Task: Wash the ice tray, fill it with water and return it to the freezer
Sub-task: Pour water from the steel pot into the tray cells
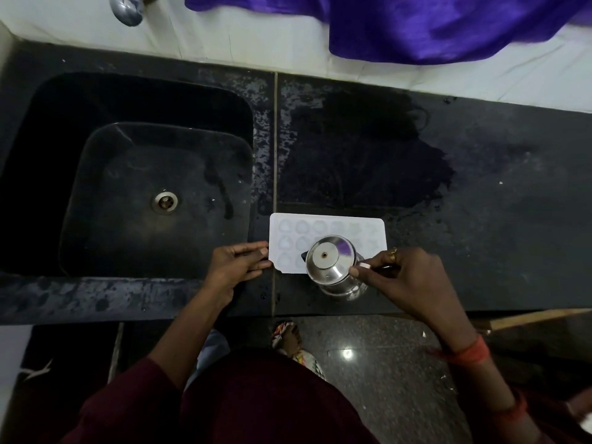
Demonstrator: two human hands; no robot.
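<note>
A white ice tray (326,226) with heart-shaped cells lies flat on the black counter (480,219), just right of the sink. My left hand (238,262) pinches the tray's left edge. My right hand (403,277) grips the handle of a lidded steel jug (331,265), which is held over the tray's near right part with its spout pointing left over the cells. The jug hides several cells. Whether water is flowing cannot be told.
A deep black sink (96,174) with a metal drain (165,201) fills the left side. A steel tap (126,9) sticks out of the wall above it. Purple cloth (432,24) hangs at the top right. The counter behind the tray is wet.
</note>
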